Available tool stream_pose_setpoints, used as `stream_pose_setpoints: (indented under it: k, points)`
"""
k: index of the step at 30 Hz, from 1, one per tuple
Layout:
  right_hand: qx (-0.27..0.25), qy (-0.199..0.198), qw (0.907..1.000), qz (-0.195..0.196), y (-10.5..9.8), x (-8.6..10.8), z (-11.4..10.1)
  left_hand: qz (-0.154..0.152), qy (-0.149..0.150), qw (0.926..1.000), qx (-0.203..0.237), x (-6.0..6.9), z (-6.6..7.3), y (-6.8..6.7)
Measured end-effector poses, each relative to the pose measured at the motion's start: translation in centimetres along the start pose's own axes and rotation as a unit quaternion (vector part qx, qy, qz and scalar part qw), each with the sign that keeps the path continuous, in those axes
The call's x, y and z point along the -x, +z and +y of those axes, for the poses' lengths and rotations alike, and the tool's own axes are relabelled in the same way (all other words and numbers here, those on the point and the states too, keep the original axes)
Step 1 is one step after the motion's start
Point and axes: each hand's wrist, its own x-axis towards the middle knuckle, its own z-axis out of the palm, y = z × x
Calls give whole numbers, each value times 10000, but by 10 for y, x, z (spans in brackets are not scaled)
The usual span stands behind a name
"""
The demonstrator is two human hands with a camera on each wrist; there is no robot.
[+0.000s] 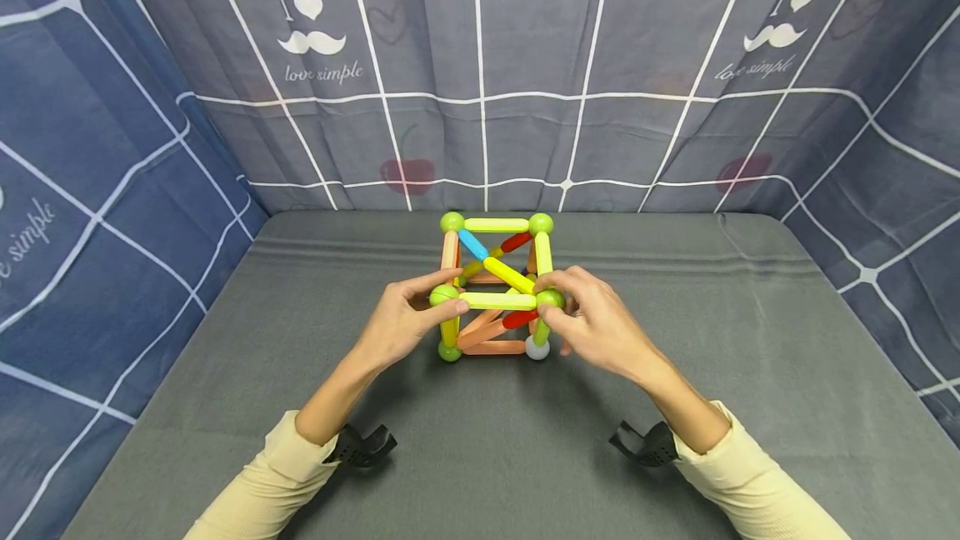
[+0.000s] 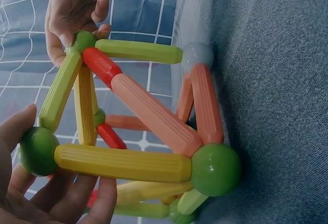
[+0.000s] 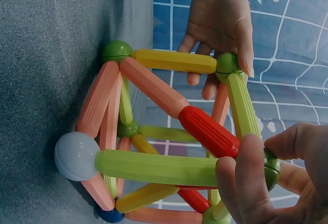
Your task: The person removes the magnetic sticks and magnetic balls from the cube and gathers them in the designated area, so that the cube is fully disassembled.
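A box-shaped frame of coloured magnetic sticks and balls [image 1: 497,301] stands on the grey surface. My left hand [image 1: 401,315] holds the green ball [image 2: 38,151] at its upper front left corner, thumb in front and fingers behind. At the opposite upper corner, the right hand [image 1: 596,319] pinches another green ball [image 3: 270,168]. A light green stick [image 1: 497,301] joins these two balls. Below, a grey-white ball [image 3: 77,156] and a green ball [image 2: 216,169] touch the surface. Slanting across the front is a salmon stick [image 2: 156,112] meeting a red stick [image 2: 102,67].
A grey cloth-covered table [image 1: 480,457] lies under the frame. Blue-grey checked curtains [image 1: 525,40] close off the back and both sides. Each wrist wears a black strap mount [image 1: 363,446] over a pale sleeve [image 1: 277,473].
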Motion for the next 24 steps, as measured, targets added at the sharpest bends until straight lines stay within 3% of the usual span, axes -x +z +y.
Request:
stream_pose_setpoints:
  k: [10, 18, 24]
  points:
    - [-171, 143, 9997, -58, 2, -1, -2, 22, -62, 10000, -19, 0, 0, 0]
    - [-1202, 158, 9926, 84, 8, 1, 1, 41, -35, 9999, 96, 0, 0, -1]
    - [-1580, 45, 9872, 207, 13, 5, 4, 54, -24, 9999, 142, 0, 1, -1]
